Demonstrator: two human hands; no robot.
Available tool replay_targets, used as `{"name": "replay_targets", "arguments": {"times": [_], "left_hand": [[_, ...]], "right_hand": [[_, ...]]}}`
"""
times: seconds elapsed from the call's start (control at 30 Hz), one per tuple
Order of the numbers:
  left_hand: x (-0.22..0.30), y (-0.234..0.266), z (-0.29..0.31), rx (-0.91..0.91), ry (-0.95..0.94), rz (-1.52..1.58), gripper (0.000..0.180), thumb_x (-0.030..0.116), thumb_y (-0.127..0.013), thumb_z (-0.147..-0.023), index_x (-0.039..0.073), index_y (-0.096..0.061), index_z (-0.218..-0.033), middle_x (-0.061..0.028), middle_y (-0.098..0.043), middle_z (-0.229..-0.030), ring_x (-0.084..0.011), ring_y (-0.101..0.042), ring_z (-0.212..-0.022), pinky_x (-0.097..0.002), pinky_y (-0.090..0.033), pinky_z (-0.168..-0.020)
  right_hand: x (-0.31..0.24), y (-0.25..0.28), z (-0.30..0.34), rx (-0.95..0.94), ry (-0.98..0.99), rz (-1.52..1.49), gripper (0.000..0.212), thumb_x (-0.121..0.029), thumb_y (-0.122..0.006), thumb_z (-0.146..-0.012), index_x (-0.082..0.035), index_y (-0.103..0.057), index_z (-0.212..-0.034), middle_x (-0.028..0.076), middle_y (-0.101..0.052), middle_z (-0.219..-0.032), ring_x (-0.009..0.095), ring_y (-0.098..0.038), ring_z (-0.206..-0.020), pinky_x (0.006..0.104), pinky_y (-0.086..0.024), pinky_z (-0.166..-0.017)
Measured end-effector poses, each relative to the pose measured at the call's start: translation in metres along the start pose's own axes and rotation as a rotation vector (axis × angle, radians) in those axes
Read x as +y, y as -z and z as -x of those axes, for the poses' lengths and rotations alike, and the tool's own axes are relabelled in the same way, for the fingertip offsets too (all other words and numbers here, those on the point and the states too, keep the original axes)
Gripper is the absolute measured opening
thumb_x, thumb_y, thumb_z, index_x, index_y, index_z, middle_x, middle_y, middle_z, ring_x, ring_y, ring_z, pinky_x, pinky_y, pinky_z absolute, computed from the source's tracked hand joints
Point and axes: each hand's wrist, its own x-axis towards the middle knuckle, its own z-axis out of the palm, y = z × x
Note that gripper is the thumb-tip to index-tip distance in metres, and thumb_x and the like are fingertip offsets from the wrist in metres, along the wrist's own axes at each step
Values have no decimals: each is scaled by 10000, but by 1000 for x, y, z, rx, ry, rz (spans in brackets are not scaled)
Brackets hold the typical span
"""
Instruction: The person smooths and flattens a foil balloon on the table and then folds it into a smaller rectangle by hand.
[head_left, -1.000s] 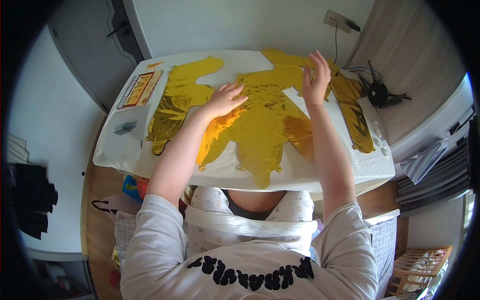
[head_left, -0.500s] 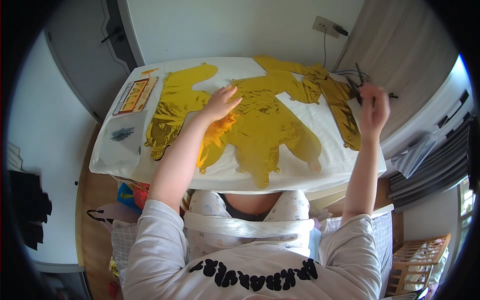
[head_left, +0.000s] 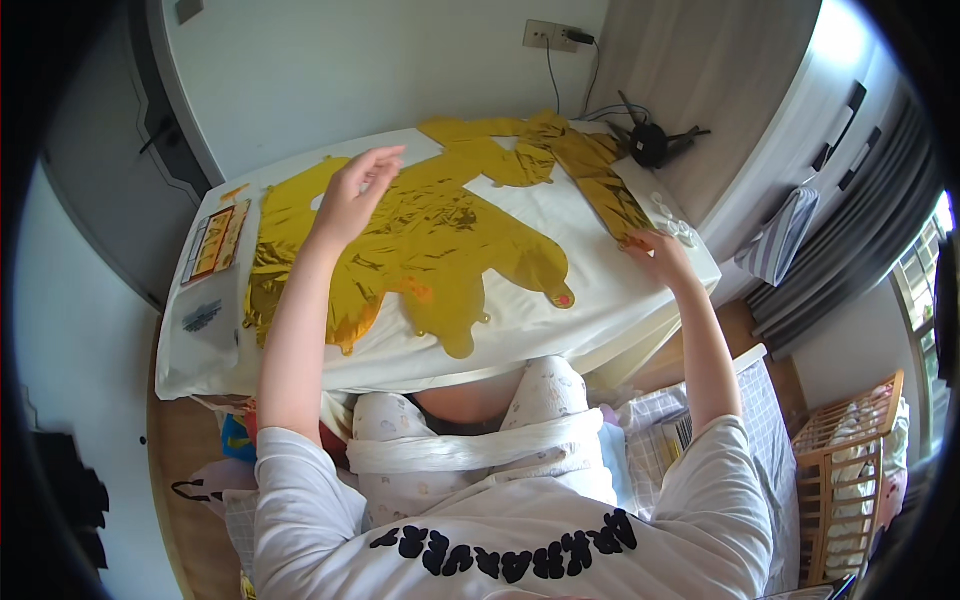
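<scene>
Deflated gold foil balloons [head_left: 440, 250] lie flat and overlapping across the white-covered table [head_left: 530, 345]. My left hand [head_left: 355, 195] is raised over the left part of the foil, fingers stretched out, holding nothing that I can see. At the table's right side, the fingertips of my right hand [head_left: 662, 258] close on the near end of a narrow gold foil balloon strip [head_left: 605, 190]. An orange reflection shows on the foil's near edge.
A black device with antennas [head_left: 650, 145] stands at the back right, cabled toward a wall socket [head_left: 550, 36]. Small whitish round pieces [head_left: 675, 220] lie by the right edge. A flat printed package [head_left: 217, 242] and a clear bag with dark pieces [head_left: 203, 316] rest at left.
My right hand has come down from near the black device to the foil strip's near end. My left hand has lifted away from the foil. The view has turned to the right.
</scene>
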Motion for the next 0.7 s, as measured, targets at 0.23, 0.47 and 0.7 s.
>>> {"name": "replay_targets", "arguments": {"times": [0.23, 0.47, 0.7], "left_hand": [[80, -34, 38, -394, -155, -108, 340, 308, -582, -1059, 104, -669, -1316, -97, -743, -1151, -211, -693, -1099, -362, -539, -964], [124, -145, 80, -578, -114, 101, 473, 375, -601, -1038, 99, -561, -1421, -119, -738, -1177, -275, -716, -1082, -383, -569, -939], [138, -284, 52, -336, -66, -11, 516, 407, -595, -1013, 51, -569, -1386, -161, -627, -1377, -295, -584, -1304, -434, -468, -1084]], "right_hand": [[19, -6, -11, 39, 271, 198, 233, -243, -678, -963, -95, -743, -1132, 105, -744, -1101, 299, -698, -983, 410, -561, -847], [9, -9, -5, 181, 233, 261, 147, -187, -667, -933, -126, -764, -1024, 89, -761, -941, 320, -707, -845, 422, -565, -773], [17, -1, -13, 208, -27, 51, 168, -216, -724, -908, -100, -765, -1022, 129, -764, -903, 310, -738, -843, 407, -580, -751]]}}
